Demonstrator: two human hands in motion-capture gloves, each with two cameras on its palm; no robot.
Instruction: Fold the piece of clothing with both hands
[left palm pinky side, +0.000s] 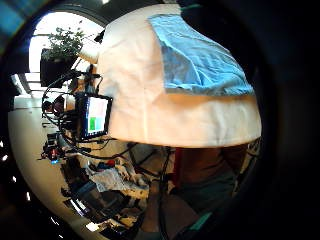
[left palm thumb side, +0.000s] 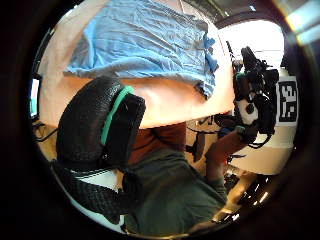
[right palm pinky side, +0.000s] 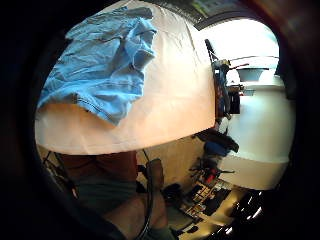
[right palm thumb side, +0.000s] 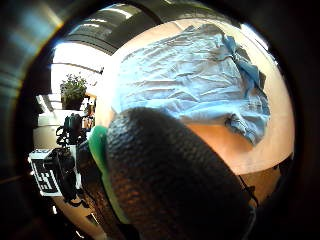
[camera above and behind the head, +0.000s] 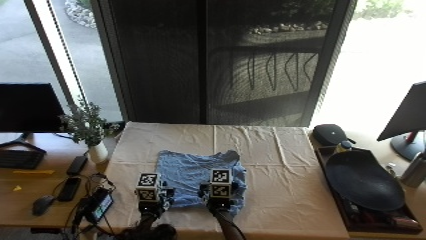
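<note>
Here a light blue piece of clothing (camera above and behind the head: 200, 180) lies on a table (camera above and behind the head: 286, 165) covered with a cream cloth, a little left of the table's middle and near the front edge. It looks partly folded: the main part is flat with small wrinkles, and on its right side the fabric is bunched and turned over itself. Both gloved hands are over the near edge of the garment, close beside each other. The left hand (camera above and behind the head: 152, 200) is at the near left part, the right hand (camera above and behind the head: 221, 199) at the near right part. From the outside view I cannot tell if the fingers are apart or together, or if they touch the fabric. In the left thumb side palm view a black finger (left palm thumb side: 95, 127) is seen, and it holds no cloth there. Also in the right thumb side palm view a thick black finger (right palm thumb side: 170, 170) stands in front of the shirt. Left of the table stands a small plant (camera above and behind the head: 85, 125) in a white vase, and to the right there is a dark bowl (camera above and behind the head: 363, 182)
</note>
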